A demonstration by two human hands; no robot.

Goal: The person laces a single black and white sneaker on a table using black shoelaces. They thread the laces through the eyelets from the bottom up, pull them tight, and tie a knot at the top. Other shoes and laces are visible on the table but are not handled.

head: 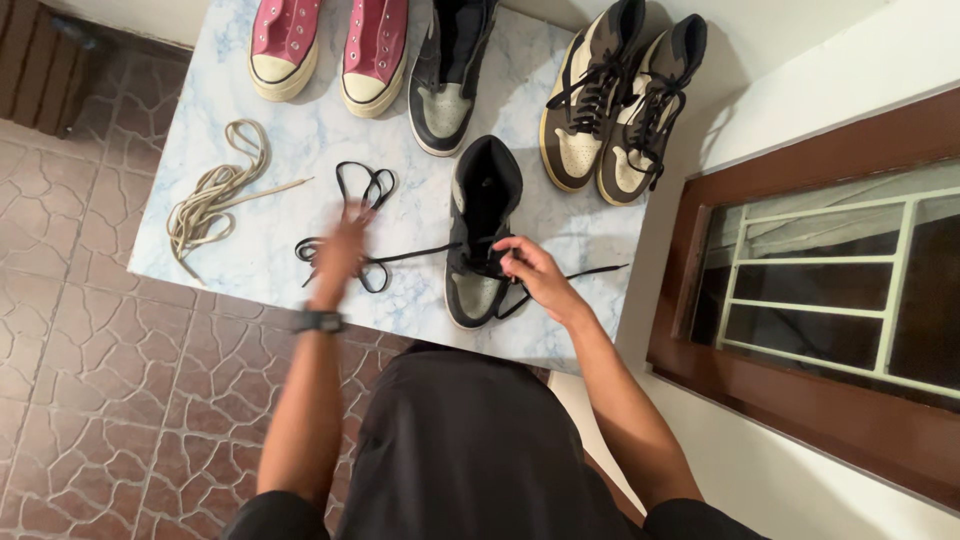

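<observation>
A black and grey high-top shoe (482,215) stands on the marble-patterned table (260,250), toe toward me. My right hand (528,272) pinches the black lace at the shoe's lower eyelets. My left hand (342,250), blurred and wearing a dark wristwatch, is over the loose black lace (362,186) lying left of the shoe; whether it grips the lace is unclear. A lace end (595,270) trails right of the shoe.
A tan lace bundle (215,190) lies at the table's left. At the back stand a pink pair (330,45), a matching black and grey shoe (447,75) and a brown laced pair (620,105). A wooden-framed window (820,290) is at right; tiled floor at left.
</observation>
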